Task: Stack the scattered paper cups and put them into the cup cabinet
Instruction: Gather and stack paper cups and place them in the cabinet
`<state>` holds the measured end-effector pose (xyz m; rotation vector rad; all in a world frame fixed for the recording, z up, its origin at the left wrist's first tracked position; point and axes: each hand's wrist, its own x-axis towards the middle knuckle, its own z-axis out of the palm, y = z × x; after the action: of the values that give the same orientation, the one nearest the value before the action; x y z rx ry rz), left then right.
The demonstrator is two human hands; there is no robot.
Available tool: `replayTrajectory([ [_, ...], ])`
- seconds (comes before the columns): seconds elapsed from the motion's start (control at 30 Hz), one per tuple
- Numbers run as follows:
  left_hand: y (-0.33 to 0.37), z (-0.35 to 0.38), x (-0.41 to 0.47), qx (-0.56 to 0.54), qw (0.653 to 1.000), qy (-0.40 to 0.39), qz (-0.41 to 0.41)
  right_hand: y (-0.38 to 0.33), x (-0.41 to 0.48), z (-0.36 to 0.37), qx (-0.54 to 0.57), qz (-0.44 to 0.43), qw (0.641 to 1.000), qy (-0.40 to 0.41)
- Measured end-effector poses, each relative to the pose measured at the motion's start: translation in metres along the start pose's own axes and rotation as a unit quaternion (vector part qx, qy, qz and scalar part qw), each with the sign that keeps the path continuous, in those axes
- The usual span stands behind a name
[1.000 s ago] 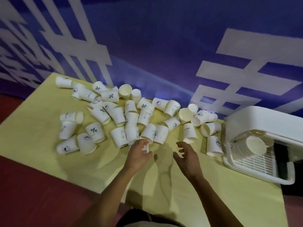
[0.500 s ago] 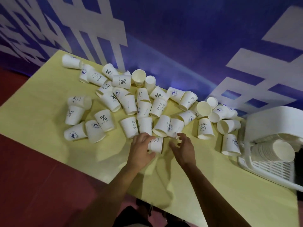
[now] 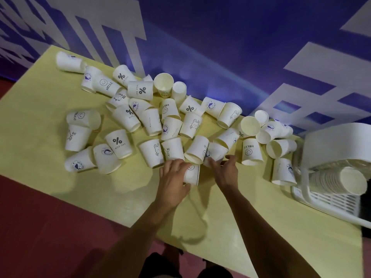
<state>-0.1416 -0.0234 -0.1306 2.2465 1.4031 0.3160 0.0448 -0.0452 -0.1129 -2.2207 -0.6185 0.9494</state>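
While the left hand (image 3: 173, 178) grips a smiley cup (image 3: 192, 174), the right hand (image 3: 225, 170), apart from it, touches a neighbouring cup (image 3: 216, 152); its grip is indeterminate. Further scattered cups (image 3: 118, 144) cover the yellow table (image 3: 40, 109). The white cup cabinet (image 3: 337, 141), at right, holds a stack (image 3: 337, 179) before a blue-and-white wall (image 3: 220, 47).

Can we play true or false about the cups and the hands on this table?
1. The left hand holds a paper cup. True.
2. The table is red. False: it is yellow.
3. A stack of cups lies inside the white cabinet. True.
4. Every loose cup stands upright. False: many are tipped over, like the far-left cup, which lies on its side.
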Motion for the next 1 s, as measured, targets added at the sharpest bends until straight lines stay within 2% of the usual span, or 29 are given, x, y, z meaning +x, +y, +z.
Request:
replayTrajectory([
  [0.1, 0.021, 0.003, 0.005, -0.03, 0.999, 0.006, -0.011, 0.014, -0.008, -0.026, -0.006, -0.017, 1.0, 0.02],
  [0.23, 0.023, 0.003, 0.009, -0.064, 0.997, 0.014, -0.04, 0.023, -0.018, -0.035, 0.007, -0.047, 0.999, 0.001],
  [0.47, 0.062, 0.0, 0.014, -0.131, 0.991, 0.036, -0.013, 0.028, -0.028, -0.085, 0.031, -0.098, 0.994, 0.022],
  [0.63, 0.114, 0.001, 0.02, -0.204, 0.978, 0.014, -0.029, 0.044, -0.037, -0.135, 0.038, -0.125, 0.991, 0.025],
  [0.83, 0.18, 0.024, 0.019, -0.225, 0.973, -0.041, -0.007, 0.091, -0.059, -0.196, 0.097, -0.096, 0.986, 0.091],
  [1.0, 0.242, 0.044, 0.019, -0.231, 0.967, -0.094, 0.05, 0.125, -0.072, -0.235, 0.12, -0.085, 0.973, 0.18],
])
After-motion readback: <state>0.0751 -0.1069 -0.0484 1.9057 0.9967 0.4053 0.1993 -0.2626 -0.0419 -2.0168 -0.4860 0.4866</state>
